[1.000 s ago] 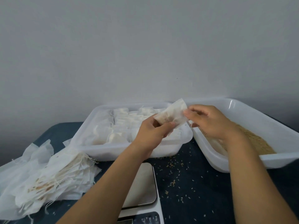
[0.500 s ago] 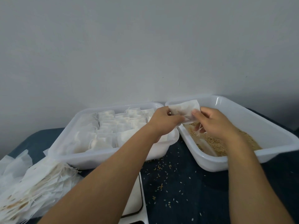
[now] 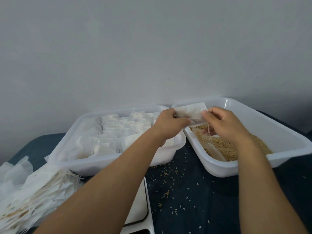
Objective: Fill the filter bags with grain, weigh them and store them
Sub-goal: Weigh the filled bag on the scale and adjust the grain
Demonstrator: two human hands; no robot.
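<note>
A white filter bag (image 3: 190, 112) is held up over the near-left corner of the grain tray (image 3: 278, 127). My left hand (image 3: 170, 125) pinches its left edge and my right hand (image 3: 224, 124) pinches its right edge, with the bag's thin string hanging below my right fingers. Brown grain (image 3: 222, 146) lies in the tray, with a pale scoop (image 3: 214, 151) half buried in it. The left tray (image 3: 67, 149) holds several filled white bags (image 3: 118, 132). A white scale (image 3: 140, 210) sits under my left forearm, mostly hidden.
A heap of empty filter bags (image 3: 28, 188) with loose strings lies at the left on the dark blue tabletop (image 3: 194, 208). Loose grains are scattered between the trays and the scale. A plain grey wall stands right behind both trays.
Both hands carried the filter bag to the right, from above the left tray's corner to over the grain tray. The view also shifted right, pushing the scale and empty bags toward the lower left.
</note>
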